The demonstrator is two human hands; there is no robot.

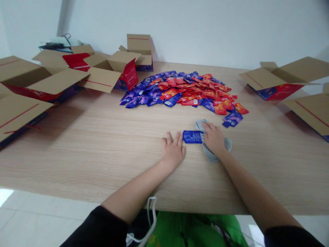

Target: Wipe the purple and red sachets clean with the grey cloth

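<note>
A blue packet (pixel 192 137) lies flat on the wooden table (pixel 102 151), its printed side up. My left hand (pixel 173 149) rests on the table with fingers spread, fingertips at the packet's left end. On the packet's right end is my right hand (pixel 214 138), pressing a grey cloth (pixel 211 154) that spreads out on both sides of it. Behind the hands is a wide heap of red packets (pixel 190 102) and blue packets (pixel 144 98). One blue packet (pixel 232 118) lies at the heap's front right edge.
Several open cardboard boxes (pixel 100 79) stand at the left and back left. Two more, one box (pixel 285 92) behind another (pixel 312 109), are at the right. Dark items (pixel 52 45) lie at the back left. A white cord (pixel 153 216) hangs by the table's front edge.
</note>
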